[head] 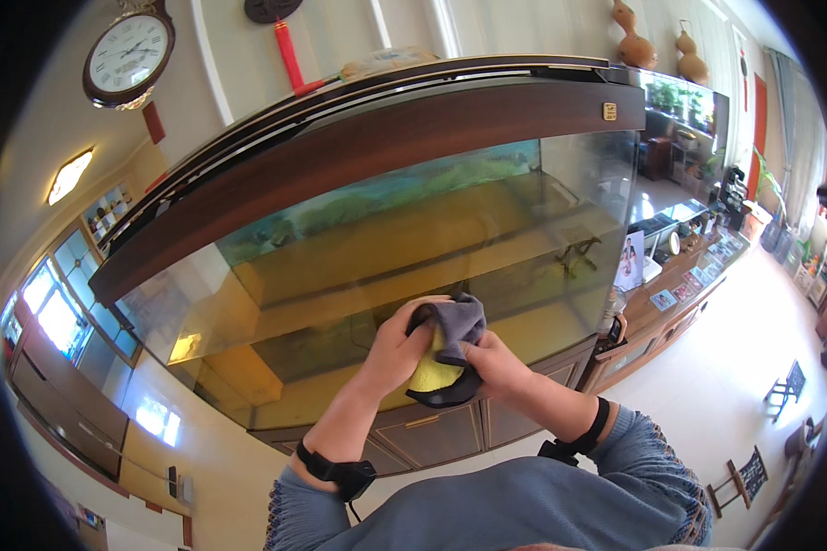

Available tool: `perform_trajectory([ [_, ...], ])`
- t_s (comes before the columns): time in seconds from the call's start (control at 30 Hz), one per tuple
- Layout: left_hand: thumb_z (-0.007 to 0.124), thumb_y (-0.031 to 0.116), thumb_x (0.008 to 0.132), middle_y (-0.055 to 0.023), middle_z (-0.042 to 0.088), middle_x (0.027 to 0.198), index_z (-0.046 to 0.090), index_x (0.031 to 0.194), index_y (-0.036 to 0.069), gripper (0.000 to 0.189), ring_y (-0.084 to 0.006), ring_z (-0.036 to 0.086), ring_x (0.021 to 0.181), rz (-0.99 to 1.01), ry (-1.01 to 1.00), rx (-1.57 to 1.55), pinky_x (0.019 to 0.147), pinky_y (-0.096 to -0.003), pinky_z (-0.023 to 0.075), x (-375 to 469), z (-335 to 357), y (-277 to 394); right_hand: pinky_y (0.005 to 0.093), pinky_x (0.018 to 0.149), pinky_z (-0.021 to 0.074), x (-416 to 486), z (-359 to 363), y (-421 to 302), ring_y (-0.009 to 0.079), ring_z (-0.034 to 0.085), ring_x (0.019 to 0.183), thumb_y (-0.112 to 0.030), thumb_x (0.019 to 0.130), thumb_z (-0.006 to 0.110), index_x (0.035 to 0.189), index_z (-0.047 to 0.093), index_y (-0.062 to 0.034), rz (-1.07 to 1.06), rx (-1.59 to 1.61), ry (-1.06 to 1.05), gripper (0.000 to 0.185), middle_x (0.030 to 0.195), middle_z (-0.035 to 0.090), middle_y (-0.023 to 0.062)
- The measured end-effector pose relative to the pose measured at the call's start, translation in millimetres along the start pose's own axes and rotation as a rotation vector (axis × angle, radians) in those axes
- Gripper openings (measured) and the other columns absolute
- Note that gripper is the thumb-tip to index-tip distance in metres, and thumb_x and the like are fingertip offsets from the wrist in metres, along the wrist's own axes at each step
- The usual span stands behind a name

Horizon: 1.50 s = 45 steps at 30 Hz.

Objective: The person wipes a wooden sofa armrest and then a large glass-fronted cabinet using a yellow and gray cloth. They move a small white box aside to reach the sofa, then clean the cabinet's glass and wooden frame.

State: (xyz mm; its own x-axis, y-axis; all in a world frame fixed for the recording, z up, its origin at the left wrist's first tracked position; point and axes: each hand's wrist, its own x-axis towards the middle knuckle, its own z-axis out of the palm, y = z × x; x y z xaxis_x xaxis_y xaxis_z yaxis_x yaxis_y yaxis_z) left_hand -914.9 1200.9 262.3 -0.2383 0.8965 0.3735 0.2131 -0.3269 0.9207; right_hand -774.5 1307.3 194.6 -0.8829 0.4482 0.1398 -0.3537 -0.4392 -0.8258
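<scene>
A grey and yellow microfibre cloth (460, 324) with dark edging is bunched between my two hands. My left hand (401, 337) grips its left side, fingers partly hidden behind the folds. On the other side my right hand (497, 364) pinches the cloth with the thumb in front. Both hands are in front of the glass of a large fish tank (358, 268); whether the cloth touches the glass I cannot tell. Inside the tank is yellowish-brown water, with a green and blue picture backing (400, 200) behind it.
A dark cabinet (433, 432) supports the tank. To the right stands a wooden TV cabinet (668, 324) bearing photos and small items, with a television (686, 131) above. Folding stools (744, 479) sit on the pale floor at right. A wall clock (127, 54) hangs upper left.
</scene>
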Motion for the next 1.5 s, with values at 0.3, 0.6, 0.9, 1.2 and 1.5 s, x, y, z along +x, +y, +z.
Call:
perform_trajectory([
  [0.3, 0.079, 0.01, 0.078, -0.0119, 0.059, 0.136, 0.068, 0.122, 0.009, 0.045, -0.0342, 0.052, 0.131, 0.756, 0.363, 1.186, 0.11, -0.0466, 0.039, 28, -46, 51, 0.038, 0.089, 0.0584, -38, -75, -167, 0.0226, 0.07, 0.099, -0.01, 0.094, 0.065, 0.12, 0.063, -0.0056, -0.708, -0.032, 0.514, 0.026, 0.108, 0.071, 0.0088],
  [0.6, 0.069, 0.034, 0.093, -0.0113, 0.056, 0.143, 0.059, 0.138, 0.013, 0.05, -0.0337, 0.046, 0.139, 0.909, 1.001, 1.637, 0.11, -0.0476, 0.0324, 103, -146, 120, 0.034, 0.08, 0.0575, 20, -123, -366, 0.0192, 0.069, 0.084, -0.012, 0.1, 0.057, 0.107, 0.067, 0.0001, -1.814, -0.398, 0.888, 0.018, 0.095, 0.07, 0.0069],
  [0.9, 0.055, 0.046, 0.1, -0.0098, 0.055, 0.144, 0.051, 0.146, 0.012, 0.058, -0.0319, 0.044, 0.141, 0.921, 1.094, 1.734, 0.113, -0.0477, 0.0277, 120, -168, 105, 0.0541, 0.114, 0.0324, 116, -160, -298, 0.0483, 0.048, 0.129, -0.025, 0.092, 0.071, 0.126, 0.062, 0.0012, -1.586, -1.476, 1.053, 0.043, 0.134, 0.058, 0.0264],
  [1.2, 0.057, 0.043, 0.099, -0.0095, 0.06, 0.132, 0.057, 0.135, 0.01, 0.049, -0.0307, 0.052, 0.129, 0.954, 1.072, 1.7, 0.107, -0.0447, 0.0336, 117, -169, 107, 0.052, 0.107, 0.0388, 119, -58, -290, 0.0452, 0.053, 0.123, -0.024, 0.092, 0.07, 0.123, 0.065, 0.0007, -1.66, -1.74, 0.719, 0.04, 0.129, 0.061, 0.024],
  [1.5, 0.062, 0.05, 0.094, -0.0064, 0.058, 0.129, 0.058, 0.132, 0.013, 0.053, -0.0288, 0.05, 0.128, 0.955, 1.085, 1.644, 0.104, -0.0463, 0.0323, 117, -176, 104, 0.0475, 0.078, 0.0518, 145, 77, -330, 0.0414, 0.067, 0.08, -0.065, 0.096, 0.046, 0.077, 0.069, 0.0041, -0.817, -2.189, 0.378, 0.075, 0.078, 0.068, 0.023],
])
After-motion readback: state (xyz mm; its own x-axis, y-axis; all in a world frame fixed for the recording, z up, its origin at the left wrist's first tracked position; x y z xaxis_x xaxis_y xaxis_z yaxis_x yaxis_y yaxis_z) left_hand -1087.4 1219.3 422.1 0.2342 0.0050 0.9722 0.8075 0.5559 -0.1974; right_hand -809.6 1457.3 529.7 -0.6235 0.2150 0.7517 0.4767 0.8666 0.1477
